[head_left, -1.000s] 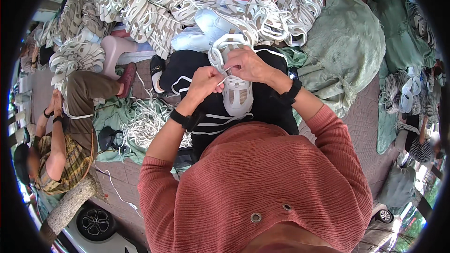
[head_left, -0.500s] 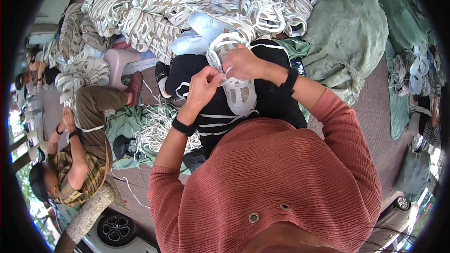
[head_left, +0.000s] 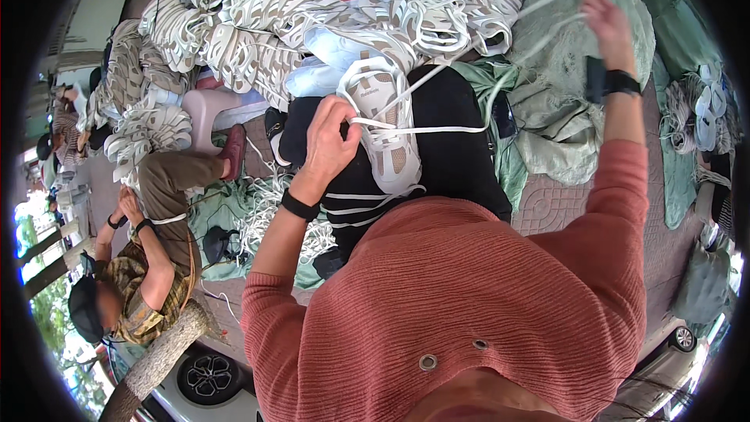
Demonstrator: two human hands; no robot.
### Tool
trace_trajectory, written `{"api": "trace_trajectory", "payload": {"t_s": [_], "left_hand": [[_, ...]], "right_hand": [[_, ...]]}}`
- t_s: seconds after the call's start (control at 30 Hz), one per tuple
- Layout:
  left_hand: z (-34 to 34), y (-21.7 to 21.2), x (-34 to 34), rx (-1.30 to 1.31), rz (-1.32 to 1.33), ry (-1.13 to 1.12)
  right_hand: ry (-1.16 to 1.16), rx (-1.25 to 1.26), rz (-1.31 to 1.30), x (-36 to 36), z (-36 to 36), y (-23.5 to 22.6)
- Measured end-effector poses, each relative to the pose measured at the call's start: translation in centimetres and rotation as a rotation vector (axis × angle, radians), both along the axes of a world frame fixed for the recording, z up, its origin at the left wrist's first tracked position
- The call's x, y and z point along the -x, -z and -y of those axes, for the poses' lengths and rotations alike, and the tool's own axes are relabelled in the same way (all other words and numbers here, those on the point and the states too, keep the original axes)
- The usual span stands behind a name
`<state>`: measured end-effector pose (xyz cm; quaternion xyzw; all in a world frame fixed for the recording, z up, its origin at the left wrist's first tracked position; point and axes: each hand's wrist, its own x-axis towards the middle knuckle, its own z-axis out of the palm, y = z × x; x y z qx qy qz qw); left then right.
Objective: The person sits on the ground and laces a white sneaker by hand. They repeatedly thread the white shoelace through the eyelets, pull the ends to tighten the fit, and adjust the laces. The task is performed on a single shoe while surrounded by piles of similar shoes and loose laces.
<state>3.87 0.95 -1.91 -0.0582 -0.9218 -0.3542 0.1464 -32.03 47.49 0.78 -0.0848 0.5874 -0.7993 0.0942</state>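
- Left hand point(head_left: 328, 137) sits on the white shoe point(head_left: 388, 129), which rests toe-up on the lap over a black striped garment point(head_left: 437, 164); the fingers are curled and pressed down at the lacing area, pinning the white lace point(head_left: 437, 130) where it crosses the upper
- Right hand point(head_left: 605, 19) is flung high and out to the right, drawing the other run of lace up and away from the shoe; that strand stretches taut in a long diagonal
- The right grip looks loosely closed round the lace end, fingers partly spread at the top; exactly how it pinches I cannot tell, the hand is blurred near the rim
- Black wristbands sit on both wrists, salmon knitted sleeves below them
- To do this pull well, I'd judge: keep the left thumb firm on the crossing so the lace slides only through the eyelet, draw in one smooth line along the strand, and watch that the lace lies flat, not twisted
- Risk, as I read it: easing off with the left hand would let the shoe lift off the lap or the lower rows slacken
- Around: a big heap of white shoes point(head_left: 234, 8) beyond the knees, a green sack point(head_left: 562, 70) to the right, loose laces point(head_left: 262, 211) on the ground
- Another person point(head_left: 148, 266) sits low at the left, their hands busy with their own work
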Motion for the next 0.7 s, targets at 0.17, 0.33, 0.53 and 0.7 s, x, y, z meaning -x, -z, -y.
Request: {"api": "trace_trajectory", "payload": {"t_s": [0.17, 0.33, 0.53, 0.7], "left_hand": [[-1.4, 0.2, 0.9, 0.103, 0.042, 0.132], [-1.5, -0.4, 0.8, 0.16, 0.105, 0.192], [-1.0, -0.5, 0.6, 0.34, 0.03, 0.26], [-1.5, -0.2, 1.0, -0.079, 0.234, 0.113]], "right_hand": [[0.527, 0.31, 0.168, 5.8, -18.9, -5.0], [0.646, 0.052, 0.119, 6.2, -20.2, -3.2], [0.185, -0.07, 0.39, 3.0, -8.1, 2.3], [-0.119, -0.426, 0.317, -4.0, 3.2, 2.1]]}}
